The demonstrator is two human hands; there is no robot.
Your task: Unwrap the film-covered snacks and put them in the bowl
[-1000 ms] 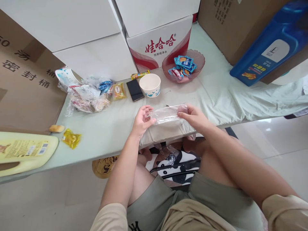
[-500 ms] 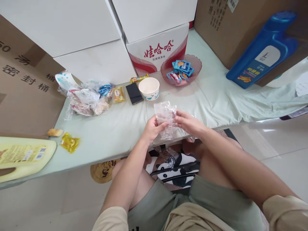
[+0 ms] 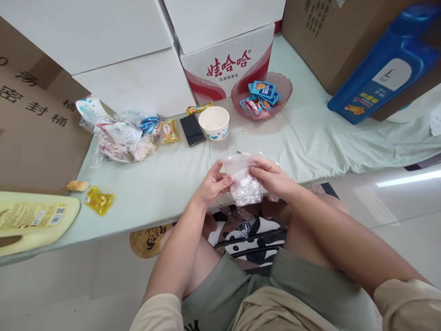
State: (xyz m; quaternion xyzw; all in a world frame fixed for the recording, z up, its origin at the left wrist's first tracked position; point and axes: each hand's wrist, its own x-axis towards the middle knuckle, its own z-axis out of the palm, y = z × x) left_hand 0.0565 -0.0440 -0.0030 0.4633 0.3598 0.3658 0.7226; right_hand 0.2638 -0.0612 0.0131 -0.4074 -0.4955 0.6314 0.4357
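A crinkled clear plastic bag (image 3: 246, 186) hangs between my two hands over the front edge of the cloth-covered table (image 3: 165, 184). My left hand (image 3: 214, 184) pinches its left upper side between thumb and fingers. On the opposite side my right hand (image 3: 270, 174) grips the upper edge, fingers closed on the film. What lies inside the bag, if anything, I cannot make out. Just beyond stands a white paper bowl (image 3: 214, 123) with a blue pattern, and beside it lies a dark phone (image 3: 192, 130).
A pink glass bowl (image 3: 237, 103) holds several blue snack packets (image 3: 263, 89). Plastic-wrapped packages (image 3: 120, 138), a yellow packet (image 3: 169, 132) and a yellow wrapper (image 3: 99, 200) with a bread piece (image 3: 77, 185) lie leftward. A blue bottle (image 3: 382, 73) stands right; white boxes (image 3: 227, 64) line the back.
The bag has been turned and spread, its upper edge now stretched between both hands. My right hand has closed on its right side. The view has shifted slightly.
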